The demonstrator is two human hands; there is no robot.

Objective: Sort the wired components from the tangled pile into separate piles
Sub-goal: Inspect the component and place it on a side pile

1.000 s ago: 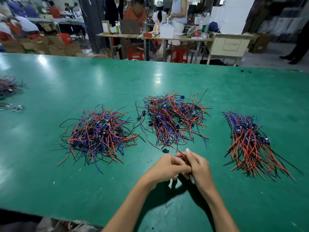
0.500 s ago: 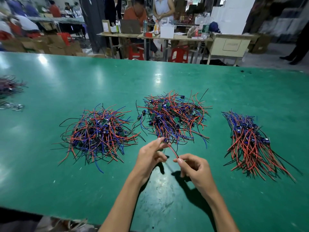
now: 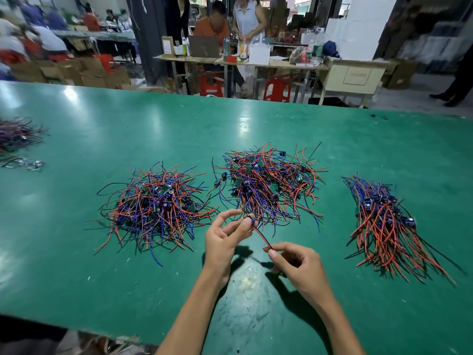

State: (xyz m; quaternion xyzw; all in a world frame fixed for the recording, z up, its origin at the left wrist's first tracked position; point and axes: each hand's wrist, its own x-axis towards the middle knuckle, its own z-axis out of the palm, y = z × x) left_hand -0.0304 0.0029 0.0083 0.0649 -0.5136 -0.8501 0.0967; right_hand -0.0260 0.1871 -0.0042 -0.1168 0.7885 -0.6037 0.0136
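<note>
Three piles of red, blue and black wired components lie on the green table (image 3: 102, 272). The left pile (image 3: 156, 206) and the middle pile (image 3: 266, 183) are tangled; the right pile (image 3: 384, 221) has its wires combed mostly one way. In front of the middle pile my left hand (image 3: 225, 239) pinches the small blue end of one wired component (image 3: 261, 235). My right hand (image 3: 297, 262) pinches the free end of that component's red and black wires, which stretch between the two hands just above the table.
More wire bundles (image 3: 18, 134) lie at the table's far left edge. The table's near edge runs just below my forearms. Beyond the far edge stand work tables (image 3: 238, 62), red stools and people.
My hands, together one second ago, have drawn apart. One component is pulled out from the middle pile's front edge, its wires stretched between left and right hand.
</note>
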